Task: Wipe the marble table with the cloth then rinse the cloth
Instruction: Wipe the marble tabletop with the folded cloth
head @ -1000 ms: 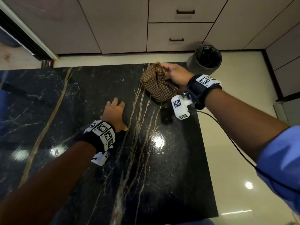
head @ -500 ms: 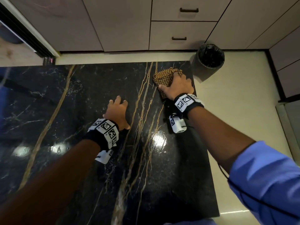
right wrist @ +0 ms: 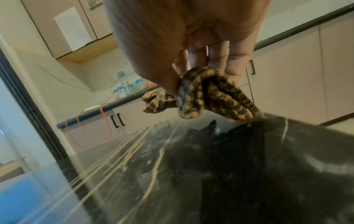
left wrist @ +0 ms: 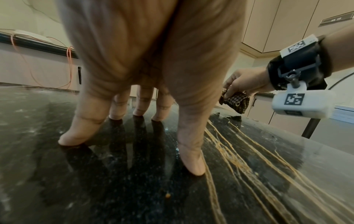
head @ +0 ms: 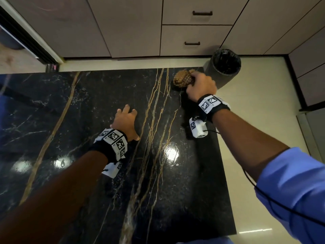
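The black marble table (head: 109, 95) with gold veins fills the head view. My right hand (head: 200, 85) grips a bunched brown checked cloth (head: 183, 79) near the table's far right corner. In the right wrist view the cloth (right wrist: 208, 97) hangs crumpled from my fingers (right wrist: 220, 59), its lower end at the marble surface (right wrist: 287, 166). From the left wrist view the cloth (left wrist: 236, 101) shows in the right hand (left wrist: 243, 84). My left hand (head: 124, 120) is spread with its fingertips (left wrist: 76, 136) pressed on the marble (left wrist: 249, 174) mid-table, holding nothing.
A dark round bin (head: 224, 63) stands on the pale floor just beyond the table's far right corner. Beige cabinets with drawer handles (head: 202, 13) line the back wall. A counter with bottles (right wrist: 124, 84) and orange cords is visible behind. A small crumb (left wrist: 168, 195) lies on the marble.
My right hand first pressed the cloth flat on the table, then gathered it into a tight bunch and shifted toward the far right corner. The left hand stayed planted.
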{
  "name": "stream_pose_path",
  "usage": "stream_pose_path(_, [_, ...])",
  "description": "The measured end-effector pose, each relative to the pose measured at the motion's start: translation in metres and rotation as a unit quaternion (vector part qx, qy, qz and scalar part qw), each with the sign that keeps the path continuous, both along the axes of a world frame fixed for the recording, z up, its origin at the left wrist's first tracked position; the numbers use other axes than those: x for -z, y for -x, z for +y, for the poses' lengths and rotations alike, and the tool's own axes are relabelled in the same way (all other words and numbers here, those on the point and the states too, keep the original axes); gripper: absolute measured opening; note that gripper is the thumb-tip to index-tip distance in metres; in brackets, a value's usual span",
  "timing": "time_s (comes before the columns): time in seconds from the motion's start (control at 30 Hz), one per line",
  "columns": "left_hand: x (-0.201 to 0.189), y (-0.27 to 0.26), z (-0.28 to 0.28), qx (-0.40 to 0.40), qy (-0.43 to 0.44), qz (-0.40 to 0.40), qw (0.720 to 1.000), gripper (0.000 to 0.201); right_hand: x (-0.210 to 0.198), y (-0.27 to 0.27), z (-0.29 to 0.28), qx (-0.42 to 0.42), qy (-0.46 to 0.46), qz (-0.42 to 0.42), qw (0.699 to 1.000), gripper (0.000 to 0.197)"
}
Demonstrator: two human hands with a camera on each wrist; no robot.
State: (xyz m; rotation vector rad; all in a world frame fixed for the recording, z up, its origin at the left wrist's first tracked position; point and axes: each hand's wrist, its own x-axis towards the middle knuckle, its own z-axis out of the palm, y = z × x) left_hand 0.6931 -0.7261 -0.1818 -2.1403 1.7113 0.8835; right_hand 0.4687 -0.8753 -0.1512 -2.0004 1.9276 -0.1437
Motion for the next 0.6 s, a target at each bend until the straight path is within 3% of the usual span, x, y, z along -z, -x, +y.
stream_pose_path(0.13, [0.000,-0.001,0.002,-0.012,-0.001,0.009,1.000,0.109,0.004,0.017,-0.035,0.063,0.005,0.022,0.998,0.056])
stream_pose_path(0.2, [0.001,-0.001,0.002,-0.016,0.003,0.015,1.000,0.109,0.014,0.014,-0.053,0.050,-0.019,0.038,0.998,0.055])
stream_pose_path(0.43, [0.004,-0.001,0.003,-0.030,0.009,0.030,0.999,0.108,0.025,-0.064,-0.068,-0.148,0.004,0.132,0.980,0.032])
stream_pose_path(0.5, [0.004,-0.001,0.003,-0.032,0.009,0.033,0.999,0.108,0.025,-0.089,-0.056,-0.196,0.016,0.127,0.972,0.036])
stream_pose_path(0.6, [0.003,0.000,0.003,-0.034,0.010,0.030,0.999,0.107,0.032,-0.113,-0.023,-0.249,0.006,0.096,0.964,0.059])
